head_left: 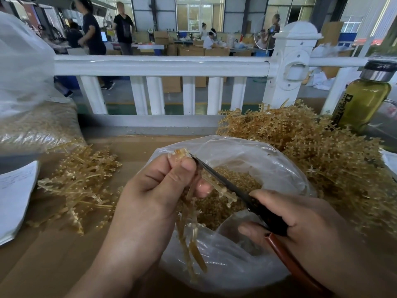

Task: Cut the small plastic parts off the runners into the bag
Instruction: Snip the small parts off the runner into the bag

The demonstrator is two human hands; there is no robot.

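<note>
At frame centre, above the bag [285,168], the left hand [159,190] pinches a runner [219,189]. The right hand [305,220] grips scissors [270,218], whose tip could nick those fingertips [188,166].

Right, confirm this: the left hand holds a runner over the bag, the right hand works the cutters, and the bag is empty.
Not empty: the head view shows cut parts heaped in the bag. The rest stands: the left hand holds a runner over it and the right hand works the cutters.
</note>
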